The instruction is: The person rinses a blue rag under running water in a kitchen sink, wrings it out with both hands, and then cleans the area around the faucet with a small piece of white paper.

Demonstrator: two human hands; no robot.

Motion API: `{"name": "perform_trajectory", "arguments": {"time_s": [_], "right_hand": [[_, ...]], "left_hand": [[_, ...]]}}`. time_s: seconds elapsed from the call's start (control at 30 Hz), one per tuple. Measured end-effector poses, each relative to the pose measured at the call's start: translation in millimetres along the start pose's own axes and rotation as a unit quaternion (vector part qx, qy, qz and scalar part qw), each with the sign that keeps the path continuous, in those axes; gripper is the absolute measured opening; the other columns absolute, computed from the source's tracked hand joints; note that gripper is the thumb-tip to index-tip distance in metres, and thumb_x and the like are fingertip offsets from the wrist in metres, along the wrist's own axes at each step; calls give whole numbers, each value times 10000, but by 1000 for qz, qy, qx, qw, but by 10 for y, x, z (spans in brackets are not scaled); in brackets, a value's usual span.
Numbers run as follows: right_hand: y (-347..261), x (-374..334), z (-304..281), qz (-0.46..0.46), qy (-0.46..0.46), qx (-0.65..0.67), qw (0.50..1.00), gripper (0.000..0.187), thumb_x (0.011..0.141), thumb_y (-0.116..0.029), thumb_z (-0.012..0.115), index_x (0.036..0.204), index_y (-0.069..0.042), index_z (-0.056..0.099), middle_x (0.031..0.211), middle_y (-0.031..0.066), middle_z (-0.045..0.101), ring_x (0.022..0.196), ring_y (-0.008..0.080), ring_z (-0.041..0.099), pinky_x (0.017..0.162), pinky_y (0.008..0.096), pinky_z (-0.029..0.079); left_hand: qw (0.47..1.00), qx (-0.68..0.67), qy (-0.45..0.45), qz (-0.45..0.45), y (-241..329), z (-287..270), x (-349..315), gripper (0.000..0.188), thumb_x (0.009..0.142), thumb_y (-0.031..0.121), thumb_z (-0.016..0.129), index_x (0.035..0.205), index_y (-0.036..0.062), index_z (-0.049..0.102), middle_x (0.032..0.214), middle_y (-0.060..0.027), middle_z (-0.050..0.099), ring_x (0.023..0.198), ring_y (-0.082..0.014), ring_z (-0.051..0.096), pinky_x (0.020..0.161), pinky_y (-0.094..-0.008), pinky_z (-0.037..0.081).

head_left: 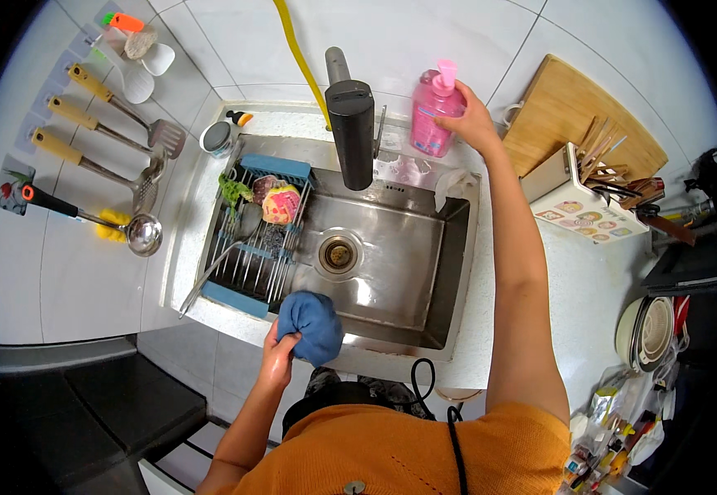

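While my right hand (472, 122) grips the pink soap bottle (436, 106) at the sink's (457, 272) back edge, it could tip into the basin. My left hand (280, 351) clenches a blue cloth (313, 323) at the front edge; wet, it may slip.

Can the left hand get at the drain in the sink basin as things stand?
Probably not freely: the left hand is closed around a blue cloth at the sink's front edge. The drain itself lies uncovered, with nothing between; the hand would have to carry or drop the cloth.
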State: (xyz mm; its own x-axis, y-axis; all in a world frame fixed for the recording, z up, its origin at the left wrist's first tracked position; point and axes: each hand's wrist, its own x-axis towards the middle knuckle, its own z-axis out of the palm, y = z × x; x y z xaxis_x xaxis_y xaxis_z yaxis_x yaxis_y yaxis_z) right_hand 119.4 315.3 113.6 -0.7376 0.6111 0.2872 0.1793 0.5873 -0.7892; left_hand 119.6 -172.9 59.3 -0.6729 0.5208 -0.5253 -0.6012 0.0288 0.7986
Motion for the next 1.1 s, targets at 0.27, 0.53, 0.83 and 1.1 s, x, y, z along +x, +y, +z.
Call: {"name": "perform_trajectory", "arguments": {"time_s": [0.27, 0.53, 0.83, 1.1], "right_hand": [[178, -1018, -430, 85, 177, -66, 978, 730, 587, -161, 739, 1221, -27, 402, 1140, 153, 498, 1038, 253, 505, 876, 322, 414], [211, -1995, -675, 130, 309, -110, 936, 755, 605, -157, 759, 1238, 8, 382, 1155, 156, 481, 1034, 245, 503, 882, 333, 413], [437, -2345, -748, 139, 329, -148, 922, 783, 640, -176, 741, 1283, -20, 323, 1191, 172, 428, 1090, 292, 442, 931, 352, 354], [138, -2367, -533, 50, 418, -275, 864, 654, 685, -143, 696, 1236, -6, 369, 1186, 168, 435, 1098, 282, 429, 930, 372, 348]], "left_hand": [[999, -35, -6, -17, 9, -134, 18, 419, 742, 16, 474, 1160, 16, 455, 1047, -66, 536, 961, -165, 515, 869, -304, 395], [998, -34, -43, -25, 54, 90, 223, 396, 745, 26, 474, 1141, 24, 474, 1011, -40, 542, 919, -139, 513, 838, -273, 392], [996, -57, -57, -32, 110, 215, 355, 453, 721, 72, 499, 1169, 54, 430, 1035, -68, 536, 914, -188, 537, 787, -314, 447], [991, -123, -43, -12, 151, 242, 474, 483, 737, 88, 515, 1207, 86, 402, 1131, -81, 504, 1004, -236, 524, 828, -390, 454]]}}
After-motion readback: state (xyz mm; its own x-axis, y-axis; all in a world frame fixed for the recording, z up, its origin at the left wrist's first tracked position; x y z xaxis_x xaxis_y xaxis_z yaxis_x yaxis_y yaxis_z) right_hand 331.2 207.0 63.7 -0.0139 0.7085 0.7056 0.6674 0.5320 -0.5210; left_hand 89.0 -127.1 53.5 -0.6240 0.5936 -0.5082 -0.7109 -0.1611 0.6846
